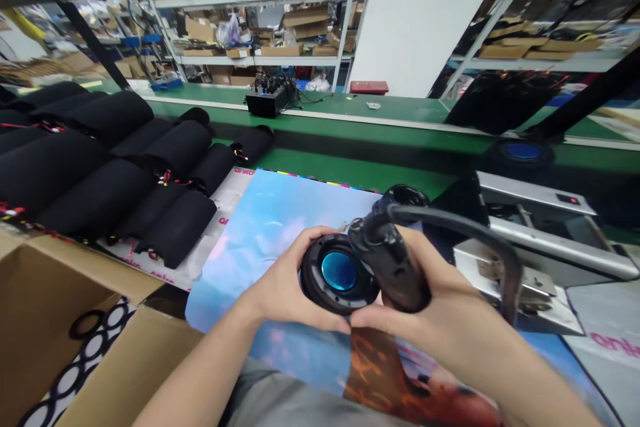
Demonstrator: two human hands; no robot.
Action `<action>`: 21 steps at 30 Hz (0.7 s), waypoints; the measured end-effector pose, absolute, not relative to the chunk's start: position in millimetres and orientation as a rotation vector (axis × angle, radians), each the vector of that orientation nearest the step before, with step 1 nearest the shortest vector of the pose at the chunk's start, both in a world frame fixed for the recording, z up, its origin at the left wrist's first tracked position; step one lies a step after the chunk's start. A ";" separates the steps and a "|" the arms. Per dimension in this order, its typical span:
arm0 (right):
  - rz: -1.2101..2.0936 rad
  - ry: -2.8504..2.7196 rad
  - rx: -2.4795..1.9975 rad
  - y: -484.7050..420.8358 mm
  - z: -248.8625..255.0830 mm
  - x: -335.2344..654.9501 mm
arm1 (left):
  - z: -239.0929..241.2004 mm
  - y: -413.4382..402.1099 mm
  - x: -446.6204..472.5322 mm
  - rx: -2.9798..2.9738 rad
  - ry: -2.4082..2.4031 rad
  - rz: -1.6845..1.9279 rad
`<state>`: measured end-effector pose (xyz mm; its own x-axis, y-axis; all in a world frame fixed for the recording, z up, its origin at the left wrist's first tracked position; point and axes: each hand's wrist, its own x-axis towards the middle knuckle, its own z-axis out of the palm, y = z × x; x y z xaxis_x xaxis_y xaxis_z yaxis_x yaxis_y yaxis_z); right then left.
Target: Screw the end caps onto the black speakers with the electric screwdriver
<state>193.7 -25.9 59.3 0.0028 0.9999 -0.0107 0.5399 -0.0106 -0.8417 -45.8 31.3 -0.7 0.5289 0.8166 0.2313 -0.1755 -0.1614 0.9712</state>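
My left hand [287, 287] is wrapped round a round black speaker-like part [336, 275] with a shiny blue centre, held just above a blue printed sheet [273, 223]. My right hand [440, 307] grips a black powered hand tool [393, 267] whose thick black cable [465, 230] loops off to the right. The tool's body lies against the right side of the round part; its tip is hidden.
Several black cylindrical fabric-covered pieces [100, 167] with red wires lie at the left. An open cardboard box [55, 327] holding black rings sits at the lower left. A metal fixture [540, 240] stands at the right. A green conveyor [380, 120] with a small black box [267, 100] runs behind.
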 end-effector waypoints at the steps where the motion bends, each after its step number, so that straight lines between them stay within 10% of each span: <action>1: 0.889 -1.607 -1.587 -25.4 61.1 191.9 | -1.6 31.4 -45.9 1.481 0.573 0.971; 21: 1.093 -1.898 -1.522 -3.6 96.0 187.5 | -4.6 31.1 -46.5 1.522 0.613 0.979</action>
